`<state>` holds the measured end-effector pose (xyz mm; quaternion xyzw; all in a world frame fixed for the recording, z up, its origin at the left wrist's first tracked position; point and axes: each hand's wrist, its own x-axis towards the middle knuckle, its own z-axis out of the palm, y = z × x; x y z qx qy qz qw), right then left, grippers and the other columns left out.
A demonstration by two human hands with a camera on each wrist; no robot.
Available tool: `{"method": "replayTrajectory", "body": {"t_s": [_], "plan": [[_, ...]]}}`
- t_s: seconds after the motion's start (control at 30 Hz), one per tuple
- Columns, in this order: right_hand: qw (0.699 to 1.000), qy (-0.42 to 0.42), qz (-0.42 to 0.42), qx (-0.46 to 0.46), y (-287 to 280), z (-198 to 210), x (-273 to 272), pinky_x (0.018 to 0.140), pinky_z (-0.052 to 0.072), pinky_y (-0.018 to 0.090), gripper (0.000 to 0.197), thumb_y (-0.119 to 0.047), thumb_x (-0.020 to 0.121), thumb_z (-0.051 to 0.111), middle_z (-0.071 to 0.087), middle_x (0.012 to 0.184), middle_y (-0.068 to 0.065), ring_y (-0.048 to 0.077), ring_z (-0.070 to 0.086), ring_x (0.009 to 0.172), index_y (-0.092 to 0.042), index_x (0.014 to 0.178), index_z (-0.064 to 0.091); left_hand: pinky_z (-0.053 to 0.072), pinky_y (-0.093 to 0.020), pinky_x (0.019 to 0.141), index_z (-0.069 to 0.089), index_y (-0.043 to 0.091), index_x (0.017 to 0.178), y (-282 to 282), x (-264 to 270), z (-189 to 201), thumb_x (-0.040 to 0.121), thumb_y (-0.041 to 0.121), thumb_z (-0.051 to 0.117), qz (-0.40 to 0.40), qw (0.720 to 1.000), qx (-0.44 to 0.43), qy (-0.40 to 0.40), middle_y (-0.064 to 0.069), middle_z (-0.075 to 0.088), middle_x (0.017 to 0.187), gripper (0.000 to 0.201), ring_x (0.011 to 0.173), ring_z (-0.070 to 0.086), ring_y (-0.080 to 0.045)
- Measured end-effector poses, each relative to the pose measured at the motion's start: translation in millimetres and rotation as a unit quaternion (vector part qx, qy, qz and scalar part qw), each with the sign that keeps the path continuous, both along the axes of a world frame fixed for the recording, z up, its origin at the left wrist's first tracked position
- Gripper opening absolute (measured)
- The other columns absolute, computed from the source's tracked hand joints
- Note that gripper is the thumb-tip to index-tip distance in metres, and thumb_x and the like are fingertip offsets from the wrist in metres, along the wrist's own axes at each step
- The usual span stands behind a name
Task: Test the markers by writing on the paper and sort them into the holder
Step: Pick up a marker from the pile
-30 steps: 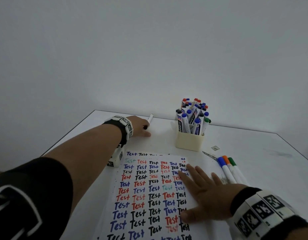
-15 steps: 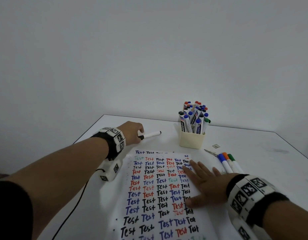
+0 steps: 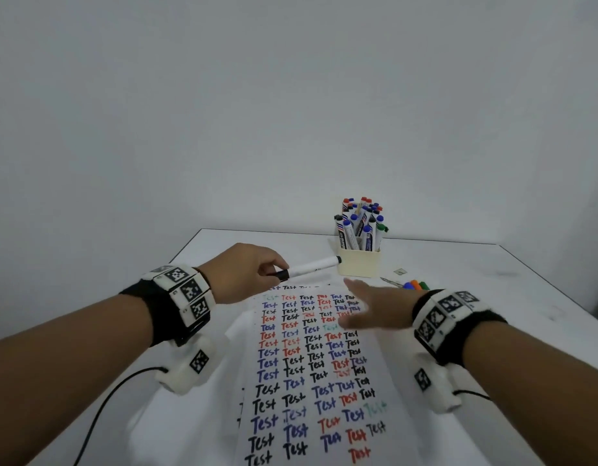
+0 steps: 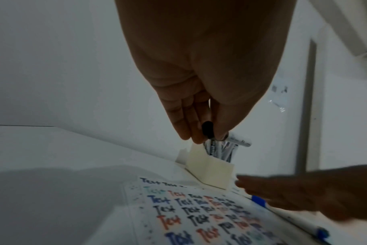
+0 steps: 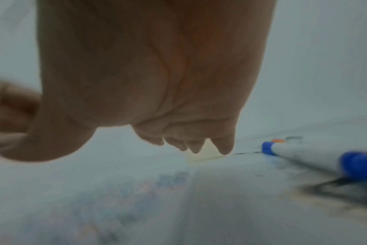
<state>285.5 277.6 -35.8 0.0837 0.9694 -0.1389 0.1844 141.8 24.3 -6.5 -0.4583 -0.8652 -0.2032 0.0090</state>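
Left hand (image 3: 243,274) is raised over the table (image 3: 458,280), just past the far end of the paper (image 3: 311,381). Thumb and fingers (image 4: 184,116) pinch the black-capped end of a white marker (image 3: 311,266). The marker lies near level in the air, its free end pointing right and reaching the front left corner of the holder (image 3: 359,262); touching or just short, cannot tell. From the left wrist view the black cap shows between thumb and fingertips, with the holder straight behind.

Right hand (image 3: 374,307) hovers palm down over the far right part of the paper, fingers straight and loosely spread, holding nothing. It is blurred in all views. Whether it touches the sheet, cannot tell.

The paper runs from the near edge toward the middle of the table, covered in rows of "Test" in black, blue, red and a few in pale green.

The holder, a cream square cup, stands toward the far edge, right of centre, packed with upright markers with blue, black, red, orange and green caps.

Loose markers (image 3: 415,284) lie on the table right of the paper, just beyond the right hand: blue, orange and green ends show. A small square tag (image 3: 399,272) lies right of the holder.

Both wrists wear black bands with coded white blocks (image 3: 186,294).
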Motion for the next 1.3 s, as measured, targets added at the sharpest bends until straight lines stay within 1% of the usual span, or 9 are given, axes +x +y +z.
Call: {"method": "replayTrajectory", "body": {"t_s": [0.07, 0.13, 0.2, 0.3, 0.57, 0.9, 1.13, 1.2, 1.3], "plan": [[0.975, 0.109, -0.060, -0.185, -4.4, 11.5, -0.4, 0.113, 0.045, 0.047, 0.116, -0.089, 0.074, 0.054, 0.042, 0.161, 0.004, 0.025, 0.054, 0.135, -0.025, 0.163, 0.016, 0.038, -0.008, 0.061, 0.067, 0.043, 0.107, -0.7, 10.3, 3.2, 0.093, 0.029, 0.066, -0.014, 1.000, 0.024, -0.010, 0.023, 0.063, 0.078, 0.019, 0.075, 0.056, 0.009], [0.882, 0.192, -0.119, -0.413, -16.5, 20.9, 1.7, 0.082, 0.060, 0.039, 0.069, -0.058, 0.092, 0.065, 0.069, 0.126, 0.012, 0.024, 0.069, 0.089, -0.017, 0.145, 0.048, 0.038, -0.008, 0.061, 0.067, 0.044, 0.104, 0.9, 18.9, 5.1, 0.093, 0.029, 0.067, -0.030, 0.998, 0.048, -0.019, 0.022, 0.060, 0.073, 0.019, 0.070, 0.054, 0.006], [0.801, 0.249, -0.153, -0.522, -29.0, 30.2, 6.0, 0.062, 0.052, 0.027, 0.040, -0.037, 0.099, 0.065, 0.075, 0.099, 0.014, 0.017, 0.057, 0.064, -0.011, 0.129, 0.062, 0.040, -0.011, 0.060, 0.067, 0.042, 0.101, 4.8, 26.0, 6.5, 0.093, 0.027, 0.067, -0.043, 0.997, 0.064, -0.024, 0.017, 0.059, 0.073, 0.017, 0.066, 0.053, 0.001], [0.747, 0.304, -0.171, -0.566, -40.8, 36.4, 8.7, 0.056, 0.049, 0.021, 0.023, -0.025, 0.099, 0.068, 0.071, 0.083, 0.016, 0.014, 0.053, 0.058, -0.003, 0.108, 0.066, 0.042, -0.019, 0.052, 0.063, 0.036, 0.093, 13.2, 34.8, 9.5, 0.094, 0.026, 0.063, -0.043, 0.992, 0.099, -0.064, 0.005, 0.065, 0.078, 0.010, 0.059, 0.052, -0.005], [0.735, 0.337, -0.161, -0.566, -55.7, 42.3, 15.8, 0.057, 0.050, 0.025, 0.014, -0.017, 0.094, 0.075, 0.068, 0.077, 0.012, 0.017, 0.056, 0.059, -0.006, 0.098, 0.067, 0.043, -0.027, 0.060, 0.054, 0.025, 0.098, 24.8, 48.5, 14.6, 0.105, 0.044, 0.038, -0.064, 0.997, 0.043, 0.028, 0.006, 0.058, 0.076, 0.026, 0.065, 0.052, -0.010], [0.707, 0.334, -0.174, -0.598, -46.2, 27.7, 15.9, 0.052, 0.049, 0.020, 0.020, -0.022, 0.097, 0.070, 0.065, 0.076, 0.011, 0.014, 0.054, 0.057, -0.003, 0.096, 0.066, 0.035, -0.027, 0.054, 0.050, 0.021, 0.070, 40.1, 44.5, 12.6, 0.100, 0.049, 0.047, -0.056, 0.995, 0.060, 0.057, 0.005, 0.051, 0.060, 0.042, 0.053, 0.044, -0.008], [0.707, 0.370, -0.202, -0.568, -29.9, 27.8, 12.0, 0.060, 0.052, 0.026, 0.019, -0.018, 0.095, 0.073, 0.067, 0.077, 0.013, 0.017, 0.057, 0.060, -0.001, 0.102, 0.069, 0.048, -0.030, 0.062, 0.054, 0.032, 0.114, 46.4, 26.2, 5.8, 0.095, 0.059, 0.051, -0.050, 0.998, 0.011, -0.038, 0.007, 0.062, 0.078, 0.033, 0.062, 0.053, -0.007], [0.693, 0.375, -0.227, -0.573, -17.5, 24.6, 14.3, 0.061, 0.055, 0.025, 0.023, -0.017, 0.092, 0.076, 0.070, 0.080, 0.013, 0.017, 0.061, 0.062, -0.001, 0.107, 0.069, 0.048, -0.036, 0.063, 0.039, 0.030, 0.131, 44.9, 8.3, -5.4, 0.100, 0.040, 0.051, -0.024, 0.992, -0.002, -0.122, 0.002, 0.060, 0.087, 0.034, 0.068, 0.053, -0.017], [0.674, 0.368, -0.263, -0.585, 2.5, 9.1, 21.5, 0.063, 0.057, 0.023, 0.026, -0.010, 0.090, 0.077, 0.074, 0.086, 0.014, 0.017, 0.068, 0.069, -0.001, 0.113, 0.067, 0.044, -0.029, 0.060, 0.031, 0.019, 0.126, 40.1, -19.7, -24.1, 0.103, 0.019, 0.043, 0.021, 0.997, -0.047, -0.063, 0.001, 0.059, 0.090, 0.026, 0.068, 0.054, -0.016]]}}
